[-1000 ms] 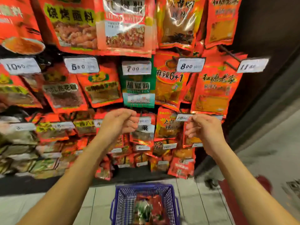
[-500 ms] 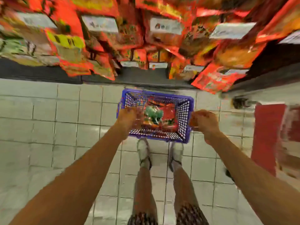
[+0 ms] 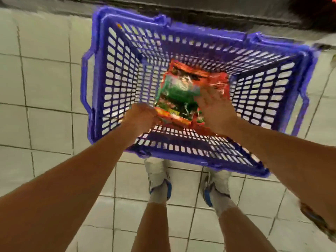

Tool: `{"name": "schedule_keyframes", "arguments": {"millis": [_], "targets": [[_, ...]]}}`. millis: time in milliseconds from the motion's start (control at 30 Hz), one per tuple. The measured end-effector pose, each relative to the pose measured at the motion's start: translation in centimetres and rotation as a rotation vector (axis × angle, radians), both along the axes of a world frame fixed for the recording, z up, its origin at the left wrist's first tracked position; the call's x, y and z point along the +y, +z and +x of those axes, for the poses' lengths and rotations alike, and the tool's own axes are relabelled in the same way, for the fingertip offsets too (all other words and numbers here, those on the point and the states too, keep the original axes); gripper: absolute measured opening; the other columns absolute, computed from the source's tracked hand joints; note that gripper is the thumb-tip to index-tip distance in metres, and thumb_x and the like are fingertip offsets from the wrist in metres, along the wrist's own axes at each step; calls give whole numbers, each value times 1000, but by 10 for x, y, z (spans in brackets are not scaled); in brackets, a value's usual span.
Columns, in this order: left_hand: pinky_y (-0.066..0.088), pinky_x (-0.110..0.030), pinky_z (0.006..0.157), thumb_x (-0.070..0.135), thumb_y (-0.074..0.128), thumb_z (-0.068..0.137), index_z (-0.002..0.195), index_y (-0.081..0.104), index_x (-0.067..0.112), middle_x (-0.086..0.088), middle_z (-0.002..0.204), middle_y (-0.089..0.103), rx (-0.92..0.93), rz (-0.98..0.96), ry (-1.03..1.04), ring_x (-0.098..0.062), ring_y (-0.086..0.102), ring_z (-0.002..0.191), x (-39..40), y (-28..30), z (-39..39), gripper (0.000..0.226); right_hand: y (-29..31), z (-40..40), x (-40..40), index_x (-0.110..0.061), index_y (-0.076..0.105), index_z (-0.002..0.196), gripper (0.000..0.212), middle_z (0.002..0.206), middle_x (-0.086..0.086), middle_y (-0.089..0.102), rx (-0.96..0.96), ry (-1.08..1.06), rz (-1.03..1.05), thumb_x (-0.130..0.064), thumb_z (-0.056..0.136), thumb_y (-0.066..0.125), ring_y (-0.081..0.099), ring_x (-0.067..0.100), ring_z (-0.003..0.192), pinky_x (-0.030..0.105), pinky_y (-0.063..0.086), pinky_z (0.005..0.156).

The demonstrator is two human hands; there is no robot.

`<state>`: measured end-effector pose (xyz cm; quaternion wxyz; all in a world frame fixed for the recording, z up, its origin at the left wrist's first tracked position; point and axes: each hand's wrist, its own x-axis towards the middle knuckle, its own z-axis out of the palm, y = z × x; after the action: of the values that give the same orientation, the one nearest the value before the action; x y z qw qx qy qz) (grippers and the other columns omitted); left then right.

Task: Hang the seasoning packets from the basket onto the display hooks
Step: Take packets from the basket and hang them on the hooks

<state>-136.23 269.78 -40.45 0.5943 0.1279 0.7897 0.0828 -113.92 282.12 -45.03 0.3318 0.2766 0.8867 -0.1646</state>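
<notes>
A blue plastic basket (image 3: 112, 73) stands on the tiled floor in front of my feet. Inside it lie several seasoning packets, with a green and red packet (image 3: 177, 93) on top and a red packet (image 3: 218, 82) under it to the right. My left hand (image 3: 141, 118) is down in the basket, fingers curled at the lower left corner of the green and red packet. My right hand (image 3: 213, 110) lies over the packets' right side with blurred, stretched fingers. The display hooks are out of view.
Pale floor tiles (image 3: 45, 79) surround the basket. The dark base of the display (image 3: 200, 10) runs along the top edge. My two feet in white shoes (image 3: 158, 179) stand just behind the basket. A red object (image 3: 323, 10) shows at the top right corner.
My view has dropped from the hanging display to the basket. Both hands came down from the hooks into the basket and now touch the packets.
</notes>
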Motion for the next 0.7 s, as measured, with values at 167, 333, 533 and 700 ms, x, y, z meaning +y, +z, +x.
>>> {"name": "schedule_keyframes", "arguments": {"millis": [167, 333, 533, 700], "targets": [[46, -19, 60, 22, 62, 96, 75, 67, 22, 5, 74, 65, 187, 40, -148, -16, 60, 69, -13, -46, -7, 21, -78, -19, -5, -38, 5, 161, 86, 168, 5, -21, -6, 259, 43, -23, 94, 58, -24, 33, 152, 59, -4, 121], [54, -36, 85, 3, 66, 88, 113, 67, 25, -6, 113, 71, 172, 15, -122, -28, 67, 101, -25, -45, -29, 33, -56, -20, 8, -25, 48, 148, 54, 167, 5, 22, 191, 110, -80, -19, 96, 59, 7, 34, 156, 55, 13, 123], [53, -40, 94, -9, 75, 77, 141, 48, 39, 15, 123, 64, -49, 249, 171, -18, 65, 116, -8, -18, -36, 85, 19, -37, 39, -29, 75, 95, 18, 102, -8, 76, 506, -1033, -891, -14, 96, 64, 71, 10, 98, 38, 55, 93], [55, -51, 95, 6, 73, 88, 118, 65, 18, -4, 117, 73, -187, 417, 238, -21, 72, 104, 21, 6, -20, 33, 34, -27, 41, -13, 69, 99, 35, 95, 5, 78, 420, -1288, -1230, -32, 72, 82, 75, 24, 93, 39, 60, 87]]}}
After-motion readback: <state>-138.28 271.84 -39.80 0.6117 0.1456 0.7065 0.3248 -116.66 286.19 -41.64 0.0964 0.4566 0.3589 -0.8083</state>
